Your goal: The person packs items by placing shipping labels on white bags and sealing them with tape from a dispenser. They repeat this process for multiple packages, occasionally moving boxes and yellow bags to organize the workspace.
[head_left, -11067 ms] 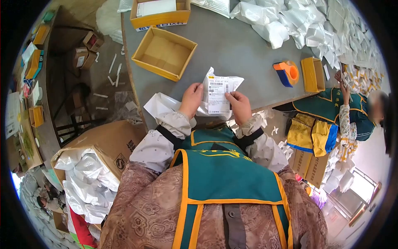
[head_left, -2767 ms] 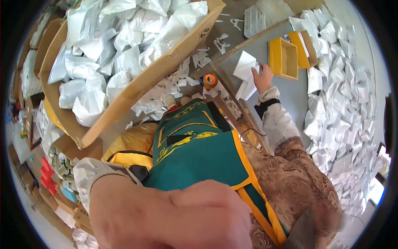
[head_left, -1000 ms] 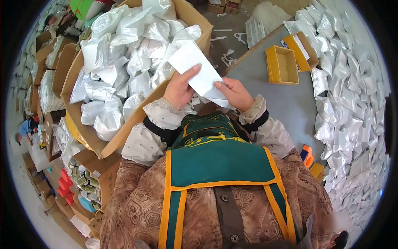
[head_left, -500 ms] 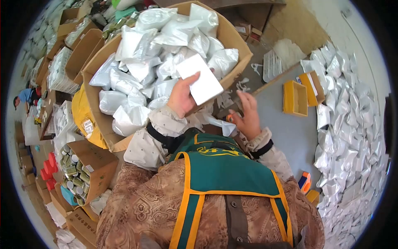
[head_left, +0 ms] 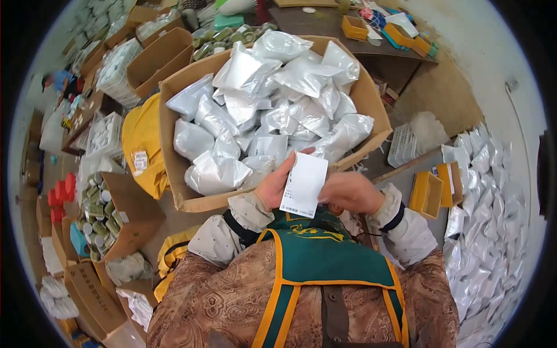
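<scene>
My left hand (head_left: 275, 188) is closed on a white paper label stack (head_left: 306, 181), thumb along its left edge. Small dark print shows at the lower end of the paper. Blurred by motion, my right hand (head_left: 353, 193) has its curled fingertips right at the paper's right edge; I cannot tell whether they grip it. Just beyond both hands stands a large open cardboard box (head_left: 203, 203), heaped with silver foil pouches (head_left: 249, 72).
A pile of silver pouches (head_left: 493, 243) lies along the right wall. Yellow small boxes (head_left: 426, 194) sit to the right, near a white plastic basket (head_left: 400, 145). At left is a carton of jars (head_left: 136, 214). Farther off, a person (head_left: 60, 81) is at the left.
My left hand has brought the paper lower and closer to my body, and print now shows on it. My right hand has moved up to the paper's edge. The view has shifted.
</scene>
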A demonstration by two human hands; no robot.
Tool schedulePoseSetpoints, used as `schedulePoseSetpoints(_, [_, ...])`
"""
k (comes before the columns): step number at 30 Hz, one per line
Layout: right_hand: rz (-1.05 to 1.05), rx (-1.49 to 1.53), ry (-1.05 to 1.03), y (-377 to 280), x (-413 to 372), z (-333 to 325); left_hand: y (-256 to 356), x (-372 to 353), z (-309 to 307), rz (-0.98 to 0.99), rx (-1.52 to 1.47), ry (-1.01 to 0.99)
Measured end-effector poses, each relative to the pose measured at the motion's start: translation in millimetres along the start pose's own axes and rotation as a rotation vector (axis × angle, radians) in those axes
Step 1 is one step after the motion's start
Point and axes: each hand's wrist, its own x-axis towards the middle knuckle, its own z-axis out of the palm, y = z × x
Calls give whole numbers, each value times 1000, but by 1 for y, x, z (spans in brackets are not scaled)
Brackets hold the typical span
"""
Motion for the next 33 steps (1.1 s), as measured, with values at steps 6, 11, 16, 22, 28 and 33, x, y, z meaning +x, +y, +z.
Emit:
schedulePoseSetpoints(6, [619, 531, 553, 83, 41, -55, 9, 1, -2, 67, 306, 97])
schedulePoseSetpoints(11, [647, 630, 457, 146, 65, -71, 14, 18, 27, 335, 593, 262])
schedulePoseSetpoints(16, [605, 670, 334, 173, 80, -79, 18, 39, 20, 355, 554, 368])
schedulePoseSetpoints(22, [468, 341, 463, 205, 100, -87, 13, 49, 14, 340, 430, 433])
schedulePoseSetpoints(28, [14, -897, 299, 219, 124, -88, 15, 15, 18, 513, 300, 519])
schedulePoseSetpoints(33, [107, -652, 489, 239, 150, -116, 46, -17, 19, 556, 357, 509])
